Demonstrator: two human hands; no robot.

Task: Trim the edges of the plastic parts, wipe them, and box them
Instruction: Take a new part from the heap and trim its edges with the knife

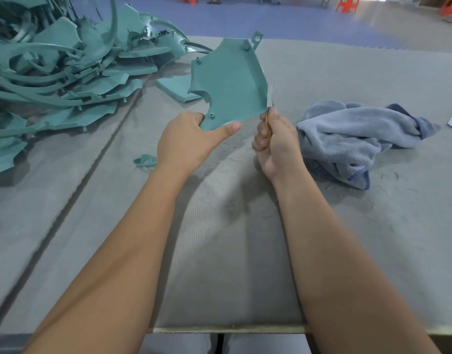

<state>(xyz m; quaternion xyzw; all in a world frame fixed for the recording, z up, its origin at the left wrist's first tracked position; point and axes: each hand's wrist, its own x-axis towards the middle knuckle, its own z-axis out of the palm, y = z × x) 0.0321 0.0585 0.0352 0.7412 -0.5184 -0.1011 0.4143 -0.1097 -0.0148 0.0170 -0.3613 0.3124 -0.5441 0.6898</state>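
**Head view: one part being trimmed, a big pile still waiting**

Head camera looks down at a grey table. The left hand holds a green plastic part up off the table, in the middle of the scene. Its thumb lies flat along the near edge of the part and its fingers go behind it, so it pinches the part.

The right hand is curled tight round a thin tool with a yellow handle. The tip of the tool sits right at the right edge of the part. I think this is the trimming step.

Small green shavings lie on the table near the hands, so some cutting looks done.

A blue cloth lies crumpled to the right, just beside the right hand. No hand touches it, so wiping this part seems not yet done.

A big pile of green parts sits far left. I cannot tell which of them are trimmed. No box shows anywhere, so boxing looks still to come. Most of the job seems left.
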